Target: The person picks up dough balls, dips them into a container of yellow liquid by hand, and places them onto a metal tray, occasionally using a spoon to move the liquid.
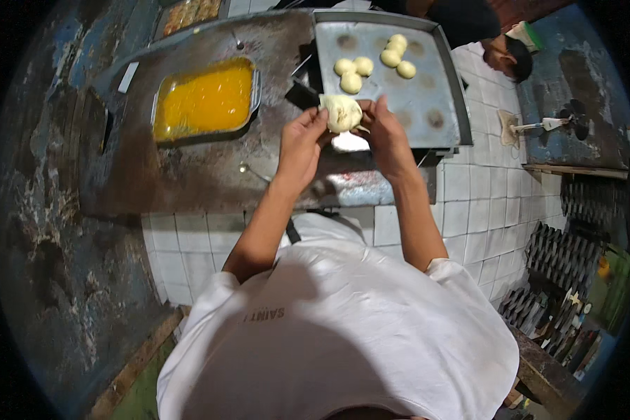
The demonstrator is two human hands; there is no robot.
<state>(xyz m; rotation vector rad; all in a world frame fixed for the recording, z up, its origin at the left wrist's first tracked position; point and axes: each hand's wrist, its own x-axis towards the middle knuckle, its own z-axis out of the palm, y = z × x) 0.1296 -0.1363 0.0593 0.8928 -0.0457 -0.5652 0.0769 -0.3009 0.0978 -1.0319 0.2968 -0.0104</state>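
Two hands of ours grip one piece of dough [341, 115], the left hand [302, 145] and right hand [388, 138] pinching opposite sides, just by the tray's [420, 101] near left corner. We seem to be shaping it, perhaps closing it up. Seven dough balls [351, 82] sit on the tray. Our next move likely calls for gathering the edges gently, without tearing.

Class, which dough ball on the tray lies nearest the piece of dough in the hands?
The lowest dough ball of the left-hand three, just beyond the held dough; its two neighbours and the right-hand group lie farther off.
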